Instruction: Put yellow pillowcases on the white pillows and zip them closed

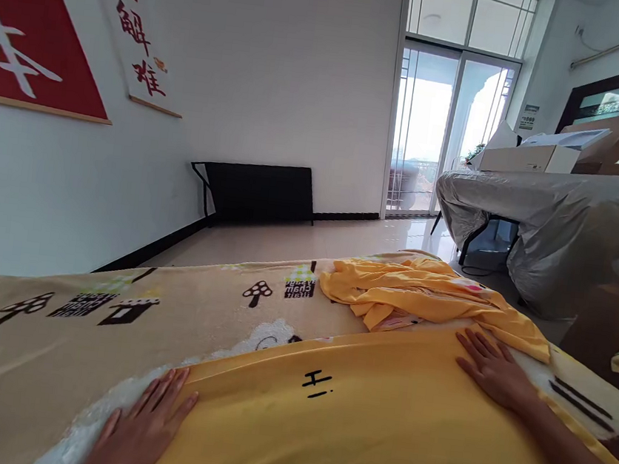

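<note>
Pressing flat with fingers spread, the left hand (145, 425) and right hand (495, 371) rest on opposite edges of a yellow garment (355, 423), gripping nothing. It lies between them on a patterned blanket (109, 321), near a crumpled yellow cloth (419, 293).

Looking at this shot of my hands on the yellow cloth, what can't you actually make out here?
Head view only:
- Yellow cloth: its near end runs off the bottom edge, so its full shape is unknown.
- Left hand: wrist cut off by the bottom edge.
- Right hand: its palm lies flat, hiding the cloth beneath.
- Crumpled yellow garment: folds hide what kind it is.
- Red wall banner: cropped by the frame, characters incomplete.
- Cardboard boxes: contents not visible.
</note>
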`<control>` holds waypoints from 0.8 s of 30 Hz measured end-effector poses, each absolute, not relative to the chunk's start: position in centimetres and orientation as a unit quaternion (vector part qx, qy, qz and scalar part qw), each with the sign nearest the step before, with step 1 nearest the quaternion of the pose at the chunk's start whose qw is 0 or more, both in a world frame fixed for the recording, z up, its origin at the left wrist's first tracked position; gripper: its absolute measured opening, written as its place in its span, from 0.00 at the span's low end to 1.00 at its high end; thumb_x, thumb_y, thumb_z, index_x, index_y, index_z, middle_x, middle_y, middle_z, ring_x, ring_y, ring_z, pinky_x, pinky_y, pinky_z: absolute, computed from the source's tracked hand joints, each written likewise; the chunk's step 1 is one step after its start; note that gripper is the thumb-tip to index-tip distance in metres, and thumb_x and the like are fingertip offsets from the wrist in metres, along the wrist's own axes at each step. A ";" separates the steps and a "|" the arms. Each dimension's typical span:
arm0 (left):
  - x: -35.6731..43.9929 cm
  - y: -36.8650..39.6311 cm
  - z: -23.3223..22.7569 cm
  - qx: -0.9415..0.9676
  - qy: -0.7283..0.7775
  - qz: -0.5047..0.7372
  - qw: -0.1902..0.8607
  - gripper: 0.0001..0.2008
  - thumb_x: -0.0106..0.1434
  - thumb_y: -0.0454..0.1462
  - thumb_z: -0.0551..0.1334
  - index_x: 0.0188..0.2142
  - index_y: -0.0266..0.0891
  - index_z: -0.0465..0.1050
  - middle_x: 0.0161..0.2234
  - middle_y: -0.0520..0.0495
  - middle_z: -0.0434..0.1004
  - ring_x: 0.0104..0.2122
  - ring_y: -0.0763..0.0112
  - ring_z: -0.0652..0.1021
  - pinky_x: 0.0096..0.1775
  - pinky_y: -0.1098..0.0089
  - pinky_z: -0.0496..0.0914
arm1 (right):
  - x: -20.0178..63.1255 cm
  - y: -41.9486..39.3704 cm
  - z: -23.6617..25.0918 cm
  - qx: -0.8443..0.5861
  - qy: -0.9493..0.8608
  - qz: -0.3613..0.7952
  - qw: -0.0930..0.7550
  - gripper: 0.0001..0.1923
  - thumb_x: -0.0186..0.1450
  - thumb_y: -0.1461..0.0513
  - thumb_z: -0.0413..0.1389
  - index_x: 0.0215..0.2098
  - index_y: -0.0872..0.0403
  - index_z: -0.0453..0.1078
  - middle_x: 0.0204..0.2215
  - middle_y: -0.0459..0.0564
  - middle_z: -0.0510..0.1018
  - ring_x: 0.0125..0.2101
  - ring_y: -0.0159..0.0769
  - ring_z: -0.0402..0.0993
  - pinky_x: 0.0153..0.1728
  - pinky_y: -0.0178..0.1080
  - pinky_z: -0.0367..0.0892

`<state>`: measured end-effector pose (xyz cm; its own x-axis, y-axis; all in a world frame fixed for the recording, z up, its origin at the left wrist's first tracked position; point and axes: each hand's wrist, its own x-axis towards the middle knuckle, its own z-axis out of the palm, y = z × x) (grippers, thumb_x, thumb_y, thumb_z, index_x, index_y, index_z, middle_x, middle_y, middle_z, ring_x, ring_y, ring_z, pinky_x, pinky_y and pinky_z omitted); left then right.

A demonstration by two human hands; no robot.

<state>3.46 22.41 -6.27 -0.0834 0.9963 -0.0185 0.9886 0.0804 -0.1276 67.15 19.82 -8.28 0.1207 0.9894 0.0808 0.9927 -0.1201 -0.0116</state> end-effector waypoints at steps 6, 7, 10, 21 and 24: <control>2.6 22.6 -6.6 -0.668 -0.740 0.063 0.046 0.29 0.64 0.43 0.41 0.65 0.41 0.43 0.67 0.51 0.37 0.66 0.63 0.47 0.61 0.48 0.47 | 67.2 19.8 -8.4 -0.780 -0.623 -0.050 0.026 0.36 0.65 0.42 0.35 0.67 0.46 0.43 0.67 0.44 0.40 0.66 0.42 0.34 0.62 0.54 0.38; 2.5 22.6 -6.6 -0.665 -0.742 0.066 0.050 0.29 0.64 0.43 0.41 0.65 0.42 0.43 0.67 0.52 0.36 0.66 0.63 0.46 0.61 0.48 0.48 | 67.3 19.8 -8.5 -0.778 -0.625 -0.053 0.027 0.36 0.65 0.42 0.35 0.67 0.46 0.43 0.67 0.44 0.40 0.66 0.42 0.34 0.62 0.54 0.38; 2.6 22.4 -6.9 -0.651 -0.753 0.077 0.056 0.29 0.65 0.43 0.38 0.65 0.42 0.40 0.67 0.53 0.35 0.66 0.65 0.45 0.61 0.50 0.48 | 67.8 20.1 -9.4 -0.767 -0.637 -0.068 0.035 0.37 0.64 0.41 0.36 0.67 0.46 0.44 0.67 0.44 0.41 0.66 0.42 0.34 0.62 0.54 0.39; 8.6 21.1 -2.4 -0.746 -0.652 -0.117 0.070 0.29 0.62 0.40 0.41 0.59 0.31 0.61 0.62 0.43 0.57 0.63 0.62 0.56 0.62 0.54 0.52 | 63.8 19.5 -7.4 -0.733 -0.646 -0.187 0.108 0.29 0.66 0.56 0.41 0.62 0.59 0.59 0.62 0.60 0.57 0.63 0.52 0.48 0.60 0.57 0.42; 18.8 20.8 -1.2 -0.831 -0.555 -0.046 -0.017 0.30 0.61 0.35 0.43 0.62 0.30 0.54 0.64 0.43 0.52 0.64 0.62 0.54 0.62 0.51 0.50 | 55.7 19.6 -5.8 -0.650 -0.743 -0.093 0.132 0.28 0.66 0.63 0.37 0.62 0.60 0.58 0.62 0.58 0.58 0.63 0.44 0.51 0.61 0.51 0.46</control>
